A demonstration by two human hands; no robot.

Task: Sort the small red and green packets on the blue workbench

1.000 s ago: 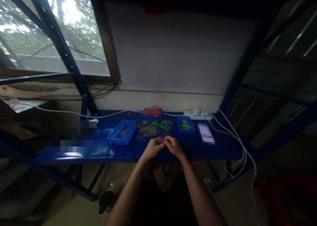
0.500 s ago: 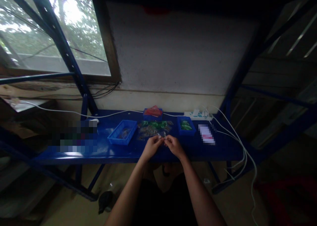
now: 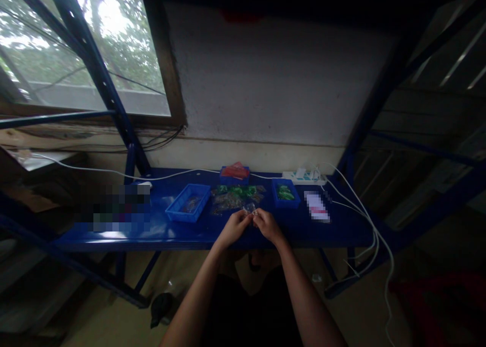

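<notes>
Clear film point(image 3: 249, 206) is now showing beyond the fingertips, where a second ago little of it was visible; both hands are keeping nearly the same place above the front of the desk point(image 3: 197, 239). The left hand point(image 3: 232, 229) is pinching the film from one side, its grip closed on it. The right hand point(image 3: 269, 226) is likewise gripping it from the other, with the fingertips of both almost meeting. Whether the film is holding anything is not showing clearly.

As to progress, handling is evidently continuing: the film is remaining in the fingers, not resting on the desk. Just beyond, clear packets point(image 3: 229, 200) are lying in a loose spread, with green packets point(image 3: 237, 190) along its far edge. Which of these are finished, the view is not establishing.

Stock is remaining in the trays. The left tray point(image 3: 183, 217) is holding small, indistinct pieces; the right tray point(image 3: 287, 203) is holding green pieces point(image 3: 284, 192); the far tray point(image 3: 228, 180) is carrying red bags point(image 3: 234, 171). Neither hand is touching any tray.
</notes>
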